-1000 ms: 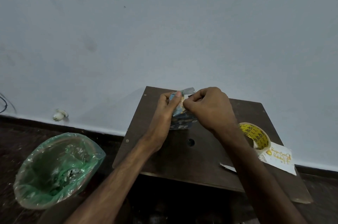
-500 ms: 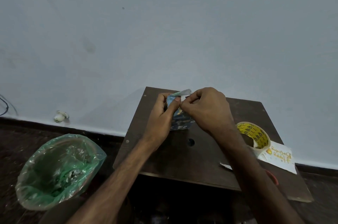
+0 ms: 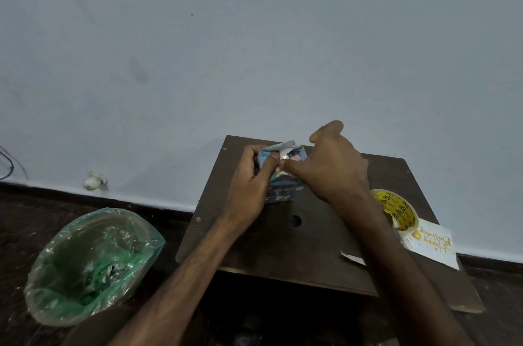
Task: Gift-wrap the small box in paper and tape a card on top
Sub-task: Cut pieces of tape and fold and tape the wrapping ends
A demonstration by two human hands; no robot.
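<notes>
A small box [image 3: 284, 188] in blue patterned paper stands on end on the dark wooden table [image 3: 311, 255]. My left hand [image 3: 250, 184] grips its left side, thumb pressing the folded flap at the top. My right hand [image 3: 331, 167] is at the top right; its thumb presses a shiny bit of tape on the flap while its other fingers lift off, spread and loosely curled. A roll of tape with a yellow core [image 3: 396, 210] lies on the table's right. Next to it is a white greeting card [image 3: 431, 244] with gold writing.
A bin lined with a green plastic bag [image 3: 90, 263] stands on the dark floor to the left of the table. A small white scrap [image 3: 352, 258] shows by my right forearm. The table stands against a pale wall, and a hole [image 3: 295, 220] is in its top.
My right hand has opened up from a tight pinch at the flap; its fingers now lift away while the thumb stays on the tape. The left hand keeps its grip on the box.
</notes>
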